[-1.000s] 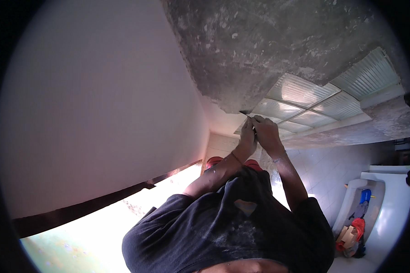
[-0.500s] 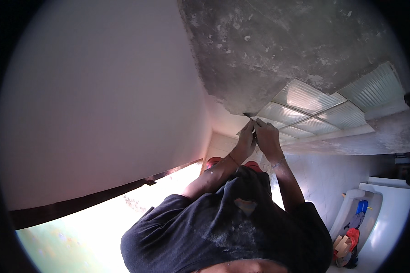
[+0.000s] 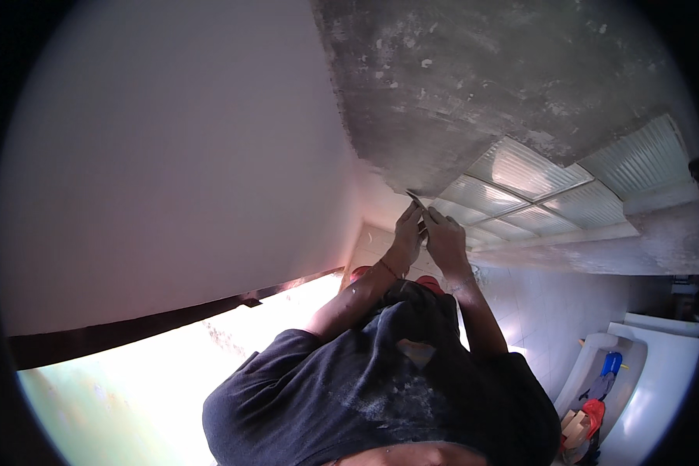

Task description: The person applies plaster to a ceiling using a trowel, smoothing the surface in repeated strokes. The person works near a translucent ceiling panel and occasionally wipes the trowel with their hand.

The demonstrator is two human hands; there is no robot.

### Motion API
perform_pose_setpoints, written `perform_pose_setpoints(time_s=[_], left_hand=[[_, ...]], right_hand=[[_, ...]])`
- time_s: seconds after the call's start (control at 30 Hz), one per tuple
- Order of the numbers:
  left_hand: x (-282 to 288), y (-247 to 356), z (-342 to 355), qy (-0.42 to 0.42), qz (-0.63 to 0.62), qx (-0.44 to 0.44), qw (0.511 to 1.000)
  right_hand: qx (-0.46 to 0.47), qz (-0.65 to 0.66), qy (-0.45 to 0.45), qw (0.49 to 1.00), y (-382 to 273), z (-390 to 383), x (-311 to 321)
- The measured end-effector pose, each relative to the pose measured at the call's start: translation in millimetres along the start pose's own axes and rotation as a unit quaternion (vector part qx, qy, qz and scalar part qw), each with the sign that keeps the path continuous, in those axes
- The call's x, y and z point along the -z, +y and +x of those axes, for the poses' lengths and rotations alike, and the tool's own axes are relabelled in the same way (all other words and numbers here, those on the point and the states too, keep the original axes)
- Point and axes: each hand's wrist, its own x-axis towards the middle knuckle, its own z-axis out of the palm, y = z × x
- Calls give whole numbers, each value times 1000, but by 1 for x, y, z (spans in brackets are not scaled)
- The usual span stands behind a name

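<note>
In front of me my left hand (image 3: 408, 233) and my right hand (image 3: 446, 234) are close together, fingers closed. From between their fingertips juts a thin, dark flat blade, which looks like a putty knife (image 3: 413, 197); its handle is mostly hidden by the fingers. Both hands appear to grip it. The blade tip is at the lower edge of a grey plastered wall (image 3: 474, 78), near the corner with a smooth white wall (image 3: 179, 155). Whether the tip touches the plaster I cannot tell.
Right of my hands is a window of ribbed glass panes (image 3: 520, 167) with a plastered sill (image 3: 582, 252) below. At lower right, a light trough-like container (image 3: 590, 349) holds a blue item (image 3: 612, 363) and a red item (image 3: 594, 412). A dark edge (image 3: 132, 325) borders the white wall.
Both hands and the blade have shifted slightly left and stay together. The blade is now seen more edge-on. The surroundings have tilted a little with my head.
</note>
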Motion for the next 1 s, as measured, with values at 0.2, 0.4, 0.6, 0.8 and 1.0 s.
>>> perform_pose_setpoints(time_s=[0.2,0.4,0.6,0.8,1.0], left_hand=[[3,2,16,-66,-36,4,997],[18,-2,16,-88,410,-390,820],[24,-9,22,-52,463,-340,817],[24,-20,41,63,17,17,998],[-6,-22,32,67,40,-25,997]], right_hand=[[87,-82,-38,992,-2,23,21],[111,-155,-32,981,0,15,3],[105,-128,-45,985,3,12,-18],[55,-55,-46,996,12,4,-23],[-5,-8,-9,1000,18,-3,-21]])
